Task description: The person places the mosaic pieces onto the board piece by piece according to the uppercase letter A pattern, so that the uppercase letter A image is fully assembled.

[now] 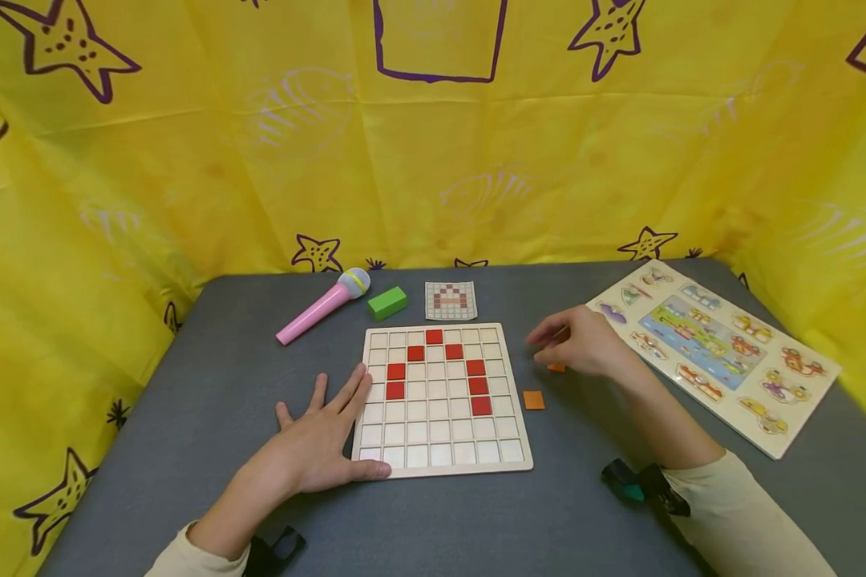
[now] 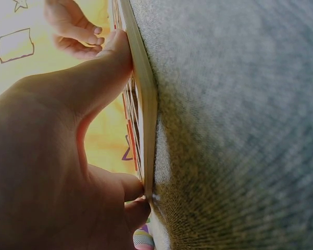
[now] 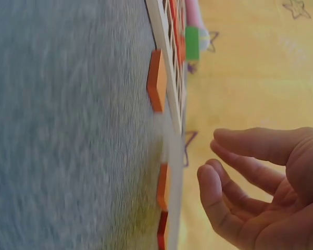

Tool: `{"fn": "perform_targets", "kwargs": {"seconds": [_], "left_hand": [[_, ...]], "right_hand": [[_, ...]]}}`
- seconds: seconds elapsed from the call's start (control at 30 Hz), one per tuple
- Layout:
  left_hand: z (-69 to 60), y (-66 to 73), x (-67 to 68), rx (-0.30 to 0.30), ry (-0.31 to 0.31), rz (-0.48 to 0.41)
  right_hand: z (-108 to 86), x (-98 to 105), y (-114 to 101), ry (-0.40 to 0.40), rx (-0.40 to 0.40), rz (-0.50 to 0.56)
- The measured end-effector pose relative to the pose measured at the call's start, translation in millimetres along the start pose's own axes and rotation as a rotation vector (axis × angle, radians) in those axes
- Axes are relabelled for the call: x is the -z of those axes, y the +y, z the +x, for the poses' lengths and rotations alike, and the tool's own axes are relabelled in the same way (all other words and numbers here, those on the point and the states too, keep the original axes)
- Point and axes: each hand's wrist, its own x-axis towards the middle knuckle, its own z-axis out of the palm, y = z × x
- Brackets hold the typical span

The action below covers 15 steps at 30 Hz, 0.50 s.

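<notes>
A wooden grid board (image 1: 439, 433) lies on the table with several red tiles (image 1: 454, 352) set in its cells. My left hand (image 1: 313, 445) rests along the board's left edge, fingers spread and thumb on the front corner. Right of the board, my right hand (image 1: 580, 343) hovers with bent fingers and a gap between thumb and fingertips, holding nothing. One orange tile (image 1: 533, 400) lies beside the board. A second orange tile (image 3: 163, 186) is mostly hidden below the right hand in the head view. Touching it in the right wrist view is a red tile (image 3: 162, 230).
Behind the board lies a small pattern card (image 1: 451, 301), with a green block (image 1: 387, 303) and a pink toy microphone (image 1: 317, 312) to its left. A wooden picture puzzle (image 1: 787, 433) lies at the right, partly beneath the right forearm. Yellow cloth surrounds the grey table (image 1: 209, 449).
</notes>
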Motion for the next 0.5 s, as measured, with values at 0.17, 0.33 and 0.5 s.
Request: {"fn": "perform_targets", "kwargs": {"seconds": [0.17, 0.33, 0.5], "left_hand": [[-0.1, 0.4, 0.6, 0.000, -0.002, 0.000], [1.6, 0.1, 0.6, 0.004, -0.004, 0.001], [2.7, -0.4, 1.1, 0.010, -0.006, 0.002]], "right_hand": [[0.7, 9, 10, 0.039, -0.027, -0.050], [1.2, 17, 17, 0.059, -0.087, -0.095], [1.0, 20, 25, 0.058, -0.099, -0.109]]}}
